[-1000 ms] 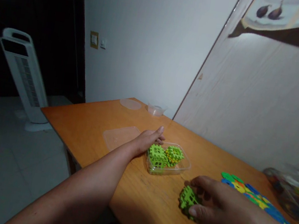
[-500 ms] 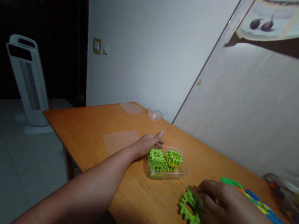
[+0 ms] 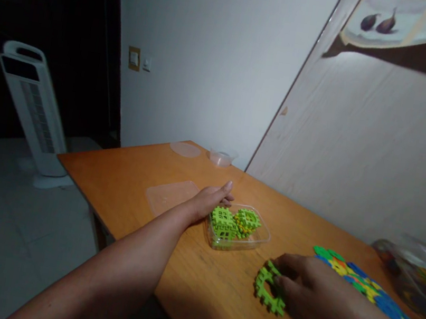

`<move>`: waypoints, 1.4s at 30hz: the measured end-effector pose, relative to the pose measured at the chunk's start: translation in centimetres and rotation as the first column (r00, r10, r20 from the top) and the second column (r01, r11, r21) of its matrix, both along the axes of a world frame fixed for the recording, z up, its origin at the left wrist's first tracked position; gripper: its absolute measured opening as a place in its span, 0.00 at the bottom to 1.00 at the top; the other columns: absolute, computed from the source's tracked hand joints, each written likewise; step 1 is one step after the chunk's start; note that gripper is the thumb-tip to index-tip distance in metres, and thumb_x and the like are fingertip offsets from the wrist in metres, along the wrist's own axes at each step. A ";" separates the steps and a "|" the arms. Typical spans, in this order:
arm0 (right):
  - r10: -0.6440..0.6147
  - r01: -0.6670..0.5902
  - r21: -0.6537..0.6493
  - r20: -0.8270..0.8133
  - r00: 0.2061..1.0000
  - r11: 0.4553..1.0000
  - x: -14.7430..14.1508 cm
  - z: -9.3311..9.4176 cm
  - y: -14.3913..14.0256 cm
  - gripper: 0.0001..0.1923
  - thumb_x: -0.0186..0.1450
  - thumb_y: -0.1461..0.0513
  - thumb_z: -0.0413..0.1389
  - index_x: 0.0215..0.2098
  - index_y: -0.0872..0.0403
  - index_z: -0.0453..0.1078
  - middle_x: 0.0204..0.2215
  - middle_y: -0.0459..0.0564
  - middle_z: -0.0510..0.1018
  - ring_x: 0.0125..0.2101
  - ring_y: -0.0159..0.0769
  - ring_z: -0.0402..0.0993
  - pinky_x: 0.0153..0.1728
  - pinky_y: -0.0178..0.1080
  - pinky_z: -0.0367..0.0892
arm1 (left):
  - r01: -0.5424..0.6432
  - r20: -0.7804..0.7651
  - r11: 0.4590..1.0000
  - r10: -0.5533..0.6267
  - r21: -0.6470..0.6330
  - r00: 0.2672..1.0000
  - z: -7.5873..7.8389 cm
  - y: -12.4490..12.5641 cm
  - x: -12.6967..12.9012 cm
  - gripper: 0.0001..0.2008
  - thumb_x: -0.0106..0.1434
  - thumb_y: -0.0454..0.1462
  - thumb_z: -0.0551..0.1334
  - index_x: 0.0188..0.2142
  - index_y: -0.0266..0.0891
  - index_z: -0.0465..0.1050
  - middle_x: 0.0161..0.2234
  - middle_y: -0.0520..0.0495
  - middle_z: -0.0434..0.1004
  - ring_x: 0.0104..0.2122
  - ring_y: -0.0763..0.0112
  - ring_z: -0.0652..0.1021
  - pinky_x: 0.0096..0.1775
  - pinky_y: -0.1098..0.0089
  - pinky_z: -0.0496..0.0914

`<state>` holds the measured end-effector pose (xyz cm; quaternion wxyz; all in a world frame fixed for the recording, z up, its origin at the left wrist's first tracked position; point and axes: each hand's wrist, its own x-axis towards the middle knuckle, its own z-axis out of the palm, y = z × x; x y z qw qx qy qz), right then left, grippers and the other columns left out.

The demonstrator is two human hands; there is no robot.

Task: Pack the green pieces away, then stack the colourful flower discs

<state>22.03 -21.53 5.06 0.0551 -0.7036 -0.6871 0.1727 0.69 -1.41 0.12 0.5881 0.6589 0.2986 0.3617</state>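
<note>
My left hand lies against the far left edge of a clear plastic container. Its thumb is stretched out and the other fingers are partly hidden behind the thumb and rim. Inside the container sit green toothed building pieces, joined into block shapes, with small yellow bits among them. My right hand pinches a green toothed building piece with a round hole, low over the table in front of the container. The right hand covers part of that piece.
A clear lid lies left of the container. Farther back are a round lid and a clear bowl. Colourful flat pieces lie at the right, near a plastic bag. A white tower unit stands on the floor.
The camera view has shifted slightly. My right hand has turned the green piece a little and its fingers reach farther over it. My left hand stays at the container.
</note>
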 end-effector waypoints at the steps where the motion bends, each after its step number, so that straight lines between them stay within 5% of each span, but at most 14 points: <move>1: 0.002 -0.002 0.020 0.002 1.000 1.000 0.2 0.1 0.1 0.11 0.64 0.55 0.55 0.32 0.49 0.78 0.25 0.48 0.81 0.26 0.36 0.74 0.28 0.35 0.64 | -0.005 -0.009 1.000 0.005 0.004 1.000 0.0 0.0 0.0 0.43 0.56 0.68 0.53 0.42 0.29 0.77 0.40 0.35 0.80 0.42 0.55 0.79 0.47 0.59 0.69; 5: -0.016 -0.001 0.135 0.124 0.992 0.991 1.7 0.7 0.3 0.14 0.67 0.54 0.52 0.33 0.49 0.77 0.25 0.48 0.80 0.26 0.37 0.74 0.29 0.36 0.64 | -0.002 -0.012 1.000 0.002 -0.005 1.000 0.0 0.1 0.0 0.42 0.56 0.68 0.53 0.42 0.30 0.77 0.40 0.35 0.80 0.43 0.54 0.79 0.47 0.59 0.69; 10: -0.098 0.006 0.368 0.232 0.968 0.930 2.7 2.2 0.5 0.17 0.70 0.51 0.48 0.44 0.48 0.76 0.39 0.52 0.82 0.35 0.42 0.78 0.33 0.39 0.67 | 0.020 0.006 1.000 -0.020 -0.024 1.000 -0.5 0.4 0.1 0.43 0.57 0.69 0.52 0.43 0.30 0.77 0.41 0.34 0.80 0.43 0.55 0.79 0.47 0.59 0.69; 15: 0.051 -0.131 0.458 0.182 0.982 0.879 -0.1 3.1 2.1 0.17 0.72 0.53 0.47 0.48 0.48 0.74 0.40 0.52 0.79 0.37 0.40 0.76 0.37 0.39 0.68 | 0.020 0.023 1.000 -0.019 -0.020 1.000 -0.8 0.6 0.1 0.43 0.57 0.69 0.52 0.43 0.30 0.78 0.41 0.34 0.80 0.41 0.56 0.79 0.47 0.59 0.69; 23: 0.203 -0.284 0.307 0.271 0.941 0.908 -3.5 1.9 5.0 0.12 0.69 0.60 0.50 0.42 0.49 0.76 0.35 0.52 0.77 0.34 0.38 0.74 0.34 0.38 0.65 | 0.016 0.041 0.999 -0.014 -0.039 0.999 -0.5 0.2 0.1 0.42 0.57 0.68 0.53 0.42 0.30 0.78 0.42 0.34 0.80 0.42 0.56 0.78 0.47 0.59 0.69; 29: 0.100 -0.154 0.285 0.196 0.975 0.946 -2.8 3.0 3.1 0.12 0.70 0.57 0.49 0.39 0.51 0.73 0.33 0.51 0.78 0.32 0.37 0.72 0.34 0.38 0.63 | 0.026 0.018 1.000 -0.026 -0.014 1.000 -0.5 0.3 0.0 0.42 0.58 0.68 0.52 0.42 0.31 0.78 0.41 0.35 0.80 0.43 0.56 0.78 0.47 0.60 0.69; 33: 0.066 -0.078 0.109 0.109 0.992 0.991 -1.7 3.2 0.8 0.15 0.70 0.52 0.50 0.32 0.51 0.71 0.28 0.48 0.78 0.29 0.36 0.72 0.30 0.37 0.62 | 0.032 0.013 0.999 -0.032 -0.009 0.999 -0.4 0.4 0.0 0.42 0.57 0.68 0.53 0.43 0.31 0.78 0.41 0.35 0.80 0.45 0.54 0.78 0.49 0.59 0.68; 42: 0.009 -0.001 -0.073 0.118 0.993 0.997 -1.8 0.7 -1.9 0.17 0.56 0.52 0.63 0.43 0.46 0.73 0.40 0.50 0.80 0.37 0.45 0.75 0.33 0.39 0.63 | 0.020 -0.003 1.000 -0.020 -0.021 1.000 -0.1 0.1 0.0 0.43 0.57 0.68 0.53 0.43 0.30 0.77 0.42 0.34 0.80 0.42 0.56 0.78 0.47 0.60 0.69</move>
